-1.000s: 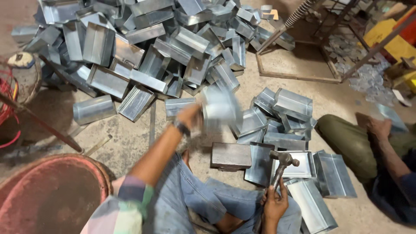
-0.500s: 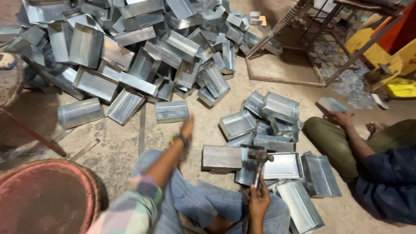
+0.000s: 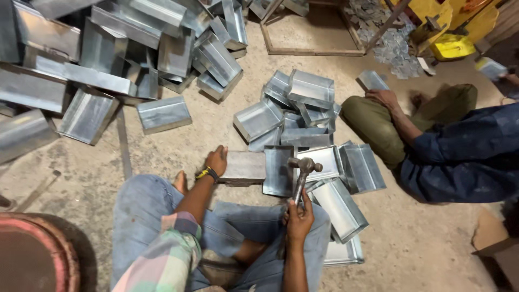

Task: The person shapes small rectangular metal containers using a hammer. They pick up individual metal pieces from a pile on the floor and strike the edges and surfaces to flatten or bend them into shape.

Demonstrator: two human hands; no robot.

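I sit on the floor in blue jeans. My left hand [image 3: 217, 160], with a yellow-and-black wristband, rests against the left end of a grey metal block [image 3: 246, 167] lying in front of my knees. A flat sheet-metal tray [image 3: 278, 170] lies against the block's right side. My right hand [image 3: 299, 217] grips the handle of a hammer [image 3: 303, 173], whose head is raised just above the trays to the right of the block.
A small heap of finished metal trays [image 3: 305, 111] lies ahead of me; a much larger pile [image 3: 108, 59] fills the upper left. Another person [image 3: 432, 140] sits at right, one hand on a knee. A metal frame [image 3: 313, 51] and a yellow container [image 3: 451, 46] stand behind.
My left hand came down from the raised tray and the pile to the block's left end. The hammer in my right hand stayed upright. The view moved closer and lower.
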